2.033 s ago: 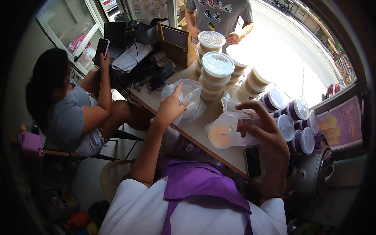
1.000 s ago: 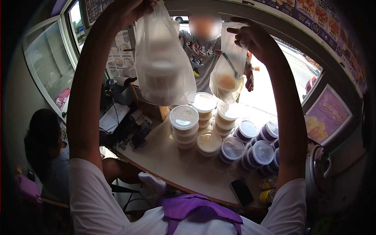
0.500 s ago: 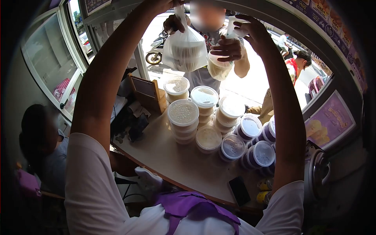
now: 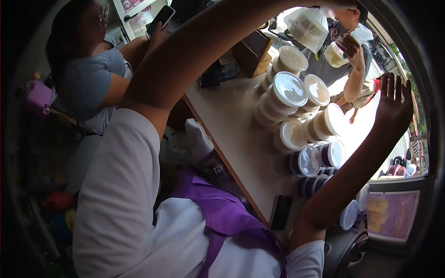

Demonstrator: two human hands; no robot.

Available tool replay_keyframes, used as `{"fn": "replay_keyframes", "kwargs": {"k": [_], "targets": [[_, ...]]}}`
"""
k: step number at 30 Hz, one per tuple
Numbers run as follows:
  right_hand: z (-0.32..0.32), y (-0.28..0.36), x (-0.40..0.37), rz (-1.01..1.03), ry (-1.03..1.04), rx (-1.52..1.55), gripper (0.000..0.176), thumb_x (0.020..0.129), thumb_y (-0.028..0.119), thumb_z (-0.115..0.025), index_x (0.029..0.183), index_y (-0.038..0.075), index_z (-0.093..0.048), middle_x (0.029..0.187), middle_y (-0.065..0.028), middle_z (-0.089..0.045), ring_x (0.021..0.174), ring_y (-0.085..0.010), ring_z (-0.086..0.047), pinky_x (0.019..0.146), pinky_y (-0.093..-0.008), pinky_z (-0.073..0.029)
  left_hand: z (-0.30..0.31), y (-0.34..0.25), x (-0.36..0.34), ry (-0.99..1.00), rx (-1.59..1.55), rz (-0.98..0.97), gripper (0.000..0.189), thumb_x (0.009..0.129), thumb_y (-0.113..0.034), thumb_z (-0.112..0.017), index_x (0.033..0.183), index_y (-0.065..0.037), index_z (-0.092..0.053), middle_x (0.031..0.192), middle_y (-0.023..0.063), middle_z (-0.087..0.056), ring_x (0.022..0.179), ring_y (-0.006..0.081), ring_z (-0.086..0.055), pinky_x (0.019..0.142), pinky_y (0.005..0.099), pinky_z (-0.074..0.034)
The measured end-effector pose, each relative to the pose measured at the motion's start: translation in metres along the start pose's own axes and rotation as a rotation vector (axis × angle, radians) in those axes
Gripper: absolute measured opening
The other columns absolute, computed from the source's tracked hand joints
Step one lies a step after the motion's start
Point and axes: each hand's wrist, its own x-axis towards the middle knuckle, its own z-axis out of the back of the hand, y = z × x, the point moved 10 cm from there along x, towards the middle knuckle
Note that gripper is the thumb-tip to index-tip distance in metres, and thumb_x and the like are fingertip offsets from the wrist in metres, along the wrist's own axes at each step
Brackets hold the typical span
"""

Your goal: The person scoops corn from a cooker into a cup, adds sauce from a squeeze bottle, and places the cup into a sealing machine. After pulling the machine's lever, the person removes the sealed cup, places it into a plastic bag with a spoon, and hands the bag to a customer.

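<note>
No lettering, number or brand can be read anywhere; the purple poster (image 4: 394, 215) below the window carries yellow pictures and some print, all too small and blurred to make out; the pink sheet (image 4: 132, 4) behind the cabinet glass at the top left is just as unclear; the lids of the tubs (image 4: 289, 88) on the bench (image 4: 232, 125) show only condensation; whether the plastic bag (image 4: 308, 25) held up at the window bears any print cannot be told
</note>
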Motion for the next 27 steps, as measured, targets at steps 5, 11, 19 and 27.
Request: {"fn": "replay_keyframes", "kwargs": {"k": [5,11,19,27], "targets": [[-0.028,-0.025,-0.215,0.163,0.108,-0.186,0.035,0.096,0.022,-0.051,0.122,-0.002,-0.046,0.123,-0.0218,-0.051,0.108,-0.0311,-0.056,0.09,-0.0411,-0.048,-0.064,-0.027,-0.259,0.147,-0.184,0.263,0.038,0.094,-0.02,-0.059,0.128,-0.004,-0.053,0.111,0.0116,-0.062,0.105,0.0213,-0.062,0.091,0.0351,-0.049],[-0.005,-0.239,-0.51,-0.623,0.698,-0.372,0.016,0.088,-0.009,-0.048,0.099,0.002,-0.053,0.108,-0.0078,-0.047,0.094,-0.0135,-0.051,0.082,-0.0261,-0.044,-0.236,0.055,-0.601,-0.007,-0.373,1.136,0.041,0.09,-0.019,-0.06,0.127,-0.003,-0.054,0.11,0.0179,-0.063,0.106,0.0286,-0.063,0.092,0.0401,-0.048],[0.27,-0.523,-0.822,-1.411,0.859,-1.111,0.03,0.087,0.018,-0.057,0.111,0.0,-0.063,0.109,-0.0185,-0.064,0.1,-0.0272,-0.063,0.089,-0.0382,-0.047,-0.444,0.035,-0.908,0.104,-0.183,2.213,0.066,0.089,-0.045,-0.059,0.142,-0.011,-0.041,0.137,0.0206,-0.046,0.121,0.0433,-0.049,0.097,0.0626,-0.04],[0.458,-0.8,-0.959,-1.589,0.729,-1.184,0.031,0.088,0.014,-0.06,0.114,-0.003,-0.061,0.095,-0.0142,-0.065,0.081,-0.022,-0.063,0.067,-0.0382,-0.05,-0.516,0.071,-0.984,0.014,0.093,2.335,0.087,0.084,-0.06,-0.059,0.15,-0.01,-0.031,0.135,0.0265,-0.044,0.114,0.0432,-0.052,0.091,0.0578,-0.043]]}}
